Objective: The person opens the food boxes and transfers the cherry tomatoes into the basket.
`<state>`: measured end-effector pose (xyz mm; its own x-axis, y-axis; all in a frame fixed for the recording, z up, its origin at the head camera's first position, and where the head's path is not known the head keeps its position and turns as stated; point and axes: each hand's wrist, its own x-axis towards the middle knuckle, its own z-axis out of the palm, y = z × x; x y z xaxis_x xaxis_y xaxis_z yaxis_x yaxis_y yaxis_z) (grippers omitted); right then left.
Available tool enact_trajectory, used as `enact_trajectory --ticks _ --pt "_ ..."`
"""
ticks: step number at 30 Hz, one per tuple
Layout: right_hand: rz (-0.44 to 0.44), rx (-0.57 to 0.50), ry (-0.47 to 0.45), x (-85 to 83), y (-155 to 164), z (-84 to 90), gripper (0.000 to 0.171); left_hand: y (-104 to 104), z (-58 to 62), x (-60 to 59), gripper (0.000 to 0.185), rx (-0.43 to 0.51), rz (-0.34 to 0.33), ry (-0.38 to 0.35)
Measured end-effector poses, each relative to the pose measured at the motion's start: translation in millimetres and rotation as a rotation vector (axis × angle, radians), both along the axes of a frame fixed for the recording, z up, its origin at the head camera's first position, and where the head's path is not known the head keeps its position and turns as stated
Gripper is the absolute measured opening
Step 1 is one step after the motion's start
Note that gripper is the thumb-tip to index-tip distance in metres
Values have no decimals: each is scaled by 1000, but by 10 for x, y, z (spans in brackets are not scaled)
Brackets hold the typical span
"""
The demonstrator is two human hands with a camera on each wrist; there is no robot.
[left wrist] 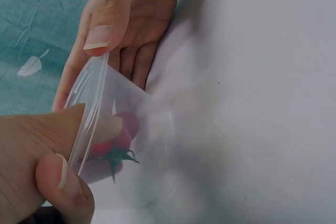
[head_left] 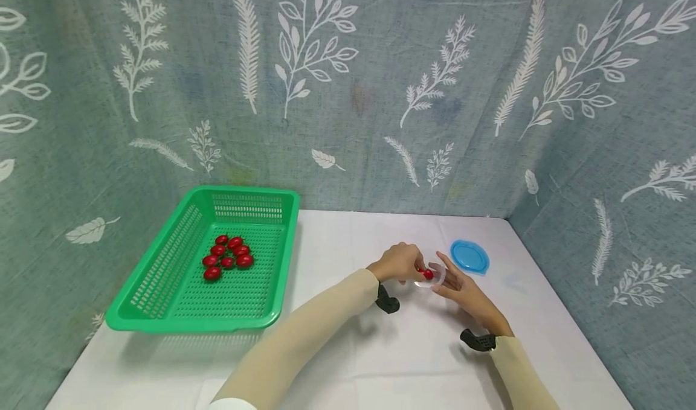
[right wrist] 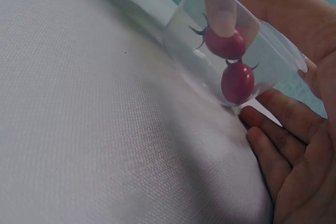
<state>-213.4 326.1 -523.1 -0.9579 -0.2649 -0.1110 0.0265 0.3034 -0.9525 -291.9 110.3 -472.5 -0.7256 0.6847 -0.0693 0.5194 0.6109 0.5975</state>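
Observation:
A clear plastic cup (head_left: 438, 272) sits between both hands, tilted in the wrist views. My right hand (head_left: 466, 295) holds it, thumb on the rim and a finger round the side; the lower fingers stay loose beside it in the right wrist view. From the left, my left hand (head_left: 403, 262) reaches into the mouth. One straight finger touches the upper cherry tomato (right wrist: 224, 43), while its thumb stays outside the rim in the left wrist view. Below that one lies a second cherry tomato (right wrist: 238, 83), against the cup's wall. Green stems show through the plastic.
A green plastic basket (head_left: 283, 277) with several cherry tomatoes (head_left: 227, 262) stands at the left. Beyond the right hand lies a blue round lid (head_left: 470, 256). White cloth (head_left: 348, 349) covers the table, with a leaf-patterned curtain (head_left: 359, 144) along the back and sides.

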Motion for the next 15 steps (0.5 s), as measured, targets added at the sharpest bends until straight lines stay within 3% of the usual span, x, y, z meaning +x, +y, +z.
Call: enact_trajectory --ticks 8,15 --pt "-33 14 -29 -20 -14 13 91 -68 53 -57 20 39 -33 61" --pt "-23 11 -29 -15 3 -5 89 -132 154 -79 17 91 -43 85"
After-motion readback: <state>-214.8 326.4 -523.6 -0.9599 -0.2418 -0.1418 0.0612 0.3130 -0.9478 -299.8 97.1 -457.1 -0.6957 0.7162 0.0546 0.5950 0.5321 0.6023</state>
